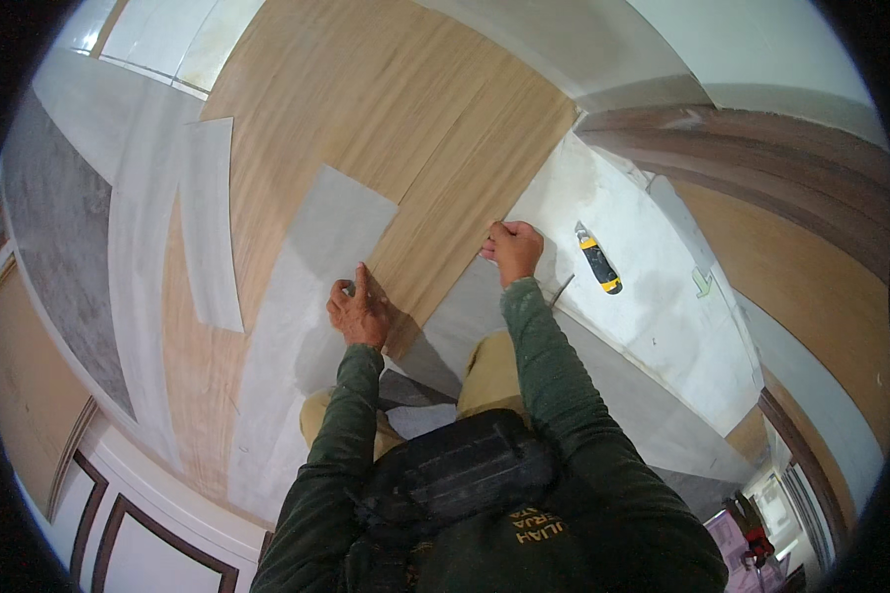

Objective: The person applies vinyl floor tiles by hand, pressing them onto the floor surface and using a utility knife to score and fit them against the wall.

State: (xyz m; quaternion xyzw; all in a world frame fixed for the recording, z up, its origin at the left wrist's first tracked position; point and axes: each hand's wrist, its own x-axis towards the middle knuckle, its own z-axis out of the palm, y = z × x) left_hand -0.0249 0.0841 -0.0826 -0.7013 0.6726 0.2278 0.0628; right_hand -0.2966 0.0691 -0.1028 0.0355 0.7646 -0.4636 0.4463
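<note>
My left hand (359, 311) lies on the join between a pale grey plank (336, 212) and a wood-look plank (440, 237), index finger extended, the others bent loosely. At that wood-look plank's right edge, my right hand (512, 247) is pinched on the edge, its fingertips partly hidden. A yellow-and-black utility knife (597, 259) lies on the white subfloor (653, 336) to the right, with a thin dark object (564, 290) nearer my hand. A loose grey strip (211, 222) rests on the wood-look flooring to the left.
Brown timber trim (742, 158) and pale walls run along the right. At lower left is a white panelled door (158, 544) with brown moulding. Dark grey flooring (59, 227) lies at far left. My knees (487, 376) are on the floor below my hands. Reddish items (756, 539) sit at lower right.
</note>
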